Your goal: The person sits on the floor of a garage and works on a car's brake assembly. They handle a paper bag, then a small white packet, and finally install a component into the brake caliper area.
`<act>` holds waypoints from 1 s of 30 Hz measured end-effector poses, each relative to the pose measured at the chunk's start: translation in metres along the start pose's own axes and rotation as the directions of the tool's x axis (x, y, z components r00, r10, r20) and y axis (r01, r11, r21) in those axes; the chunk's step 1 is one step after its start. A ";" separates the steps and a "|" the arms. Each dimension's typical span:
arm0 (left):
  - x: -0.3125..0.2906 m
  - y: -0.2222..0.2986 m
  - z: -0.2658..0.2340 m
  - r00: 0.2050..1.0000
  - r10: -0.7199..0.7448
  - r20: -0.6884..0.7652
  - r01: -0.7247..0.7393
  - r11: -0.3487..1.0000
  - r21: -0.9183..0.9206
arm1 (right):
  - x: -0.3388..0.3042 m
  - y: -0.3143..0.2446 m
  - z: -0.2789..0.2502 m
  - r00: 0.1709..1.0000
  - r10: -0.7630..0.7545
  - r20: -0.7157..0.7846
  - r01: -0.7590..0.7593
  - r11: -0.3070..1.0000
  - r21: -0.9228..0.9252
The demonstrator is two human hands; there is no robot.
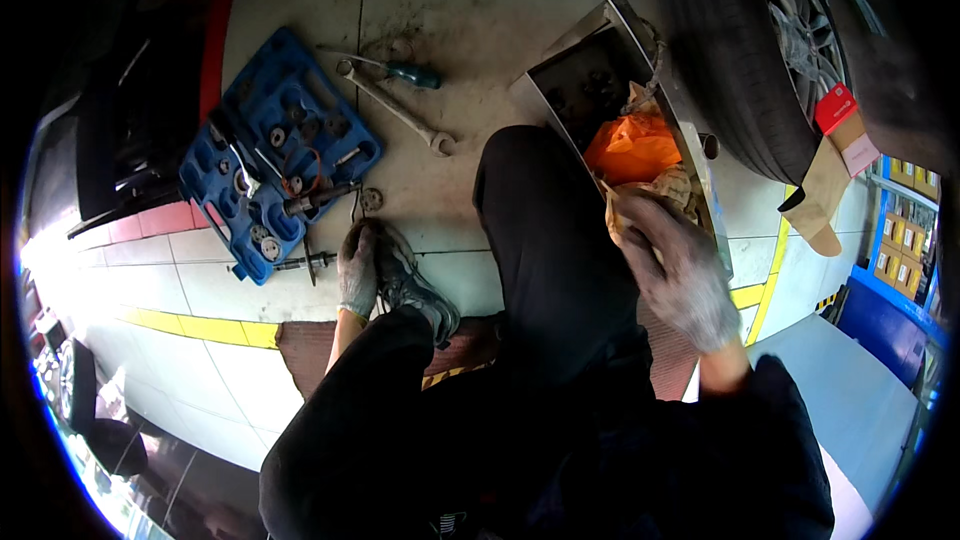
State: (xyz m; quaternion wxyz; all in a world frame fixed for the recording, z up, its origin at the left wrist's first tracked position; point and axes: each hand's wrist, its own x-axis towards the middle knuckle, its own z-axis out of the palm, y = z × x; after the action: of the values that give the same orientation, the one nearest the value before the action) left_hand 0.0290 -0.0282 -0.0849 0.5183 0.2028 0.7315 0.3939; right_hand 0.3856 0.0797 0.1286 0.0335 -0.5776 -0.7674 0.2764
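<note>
My right hand [682, 275], in a soiled grey-white glove, is at the near end of an open metal box [716, 215]. Its fingers are closed on the edge of crumpled brown paper [614, 218]. Bright orange plastic [634, 148] lies in the box beside that paper. Low on the left, my gloved left hand [356, 272] is beside my shoe [410, 285], its fingers curled together with dark tips. What those fingers hold, if anything, is hidden. Just beyond them lie a small round metal disc [372, 200] and the blue tool case [285, 55], which holds several round adapters.
A combination wrench [395, 108] and a teal-handled screwdriver [414, 75] lie on the tiled floor ahead. Past the metal box stands a tyre [740, 70] with an alloy wheel. A red-and-white carton [847, 128] is farther right, near blue shelving [895, 295].
</note>
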 end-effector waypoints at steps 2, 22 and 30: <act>0.005 -0.008 -0.002 0.998 -0.064 0.017 0.065 0.992 -0.112 | 0.041 -0.006 0.022 0.951 -0.235 -0.201 0.268 0.951 0.152; 0.001 -0.010 -0.002 0.997 -0.071 0.029 0.076 0.970 -0.233 | 0.097 0.187 0.146 0.977 0.047 -0.207 -0.114 0.938 -0.327; 0.007 -0.020 -0.003 0.997 -0.077 0.003 0.076 0.967 -0.244 | 0.115 0.185 0.123 0.974 0.226 -0.013 -0.206 0.861 -0.465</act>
State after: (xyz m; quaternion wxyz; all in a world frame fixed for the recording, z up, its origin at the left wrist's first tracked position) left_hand 0.0260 -0.0362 -0.1041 0.5516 0.1081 0.6866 0.4611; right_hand 0.4624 0.1696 -0.0919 -0.1528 -0.6451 -0.7421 0.0994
